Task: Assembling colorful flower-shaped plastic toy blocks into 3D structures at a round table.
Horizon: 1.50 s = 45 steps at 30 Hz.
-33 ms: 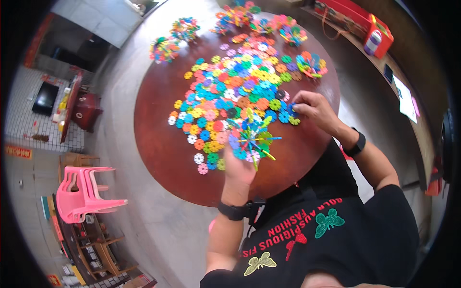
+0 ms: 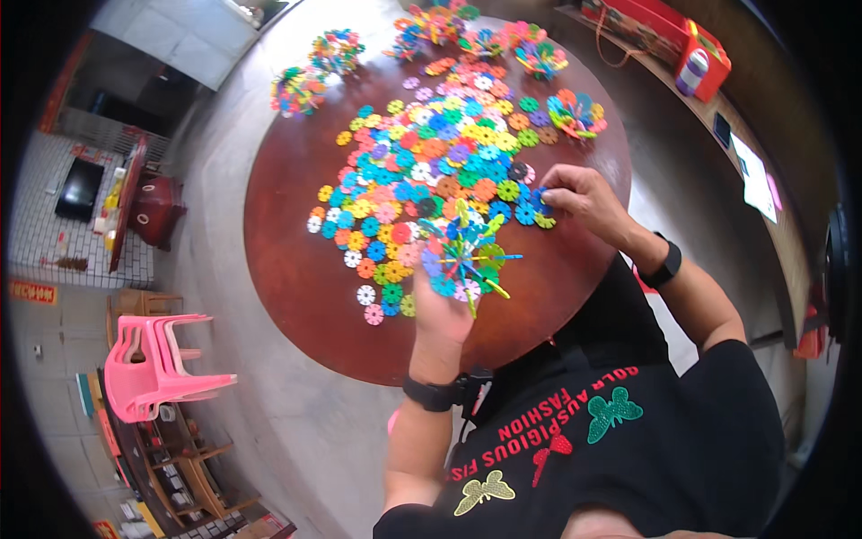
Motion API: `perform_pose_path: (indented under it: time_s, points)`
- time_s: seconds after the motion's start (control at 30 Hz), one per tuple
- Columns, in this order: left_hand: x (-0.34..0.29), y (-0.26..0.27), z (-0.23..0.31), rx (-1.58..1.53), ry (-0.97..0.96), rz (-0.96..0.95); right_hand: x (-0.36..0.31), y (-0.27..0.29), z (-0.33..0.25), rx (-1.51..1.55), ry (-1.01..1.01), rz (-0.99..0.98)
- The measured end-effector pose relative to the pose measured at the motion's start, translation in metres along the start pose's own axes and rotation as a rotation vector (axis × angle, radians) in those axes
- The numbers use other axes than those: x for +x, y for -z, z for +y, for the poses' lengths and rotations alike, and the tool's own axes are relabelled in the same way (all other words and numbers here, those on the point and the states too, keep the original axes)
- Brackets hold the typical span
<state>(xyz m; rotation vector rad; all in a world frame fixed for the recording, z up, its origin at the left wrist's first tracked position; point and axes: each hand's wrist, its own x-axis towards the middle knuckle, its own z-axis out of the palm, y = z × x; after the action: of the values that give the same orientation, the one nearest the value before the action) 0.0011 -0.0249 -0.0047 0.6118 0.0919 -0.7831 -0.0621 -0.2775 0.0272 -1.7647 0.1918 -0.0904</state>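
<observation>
My left hand [image 2: 437, 314] is closed around the lower left of a spiky cluster of interlocking discs [image 2: 469, 256], held over the near part of the round table [image 2: 310, 292]. Slotted plastic discs in many colours stick out of the cluster at various angles. To its right, my right hand [image 2: 584, 202] pinches a blue slotted disc [image 2: 539, 198] between thumb and fingertips. Just below that disc is a yellow-green disc [image 2: 544, 221]. Beyond both hands, a wide pile of loose slotted discs [image 2: 431, 166] covers the middle of the table.
Several finished-looking disc clusters [image 2: 336, 52] stand along the far rim, another cluster [image 2: 576, 115] at the far right. A side table [image 2: 754, 135] on the right bears a red box [image 2: 709, 54], a bottle [image 2: 691, 74] and a phone [image 2: 722, 130]. Pink chairs [image 2: 148, 364] stand left.
The whole view has shifted slightly. Both hands keep their holds on the disc cluster and the blue disc.
</observation>
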Motion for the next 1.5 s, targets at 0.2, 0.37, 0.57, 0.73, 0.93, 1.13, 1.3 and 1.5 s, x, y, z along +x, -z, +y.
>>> perform_pose_path:
  time_s: [0.2, 0.37, 0.57, 0.73, 0.93, 1.13, 1.3, 1.5]
  points:
    - [-0.004, -0.009, -0.007, 0.064, 0.002, 0.023, -0.008, -0.005, -0.005, 0.177, -0.101, -0.002]
    - [-0.005, -0.007, -0.008, 0.035, 0.041, 0.007, -0.011, -0.006, -0.011, 0.185, -0.119, -0.045]
    - [-0.005, -0.013, -0.01, 0.001, 0.07, 0.057, -0.016, -0.008, -0.014, 0.187, -0.095, -0.011]
    - [-0.006, -0.02, -0.01, 0.038, 0.092, 0.029, -0.015, -0.006, -0.019, 0.195, -0.052, -0.042]
    - [-0.008, -0.022, -0.009, -0.001, 0.113, -0.029, -0.018, -0.007, -0.028, 0.196, -0.014, -0.031]
    - [-0.01, -0.028, -0.012, 0.046, 0.143, 0.016, -0.028, -0.013, -0.037, 0.198, 0.072, -0.05]
    - [-0.015, -0.041, -0.022, 0.322, 0.065, -0.062, -0.034, -0.022, -0.049, -0.231, 0.548, -0.05]
    - [-0.019, -0.043, -0.032, 0.809, -0.18, -0.051, -0.039, -0.032, -0.043, -0.345, 0.52, -0.023]
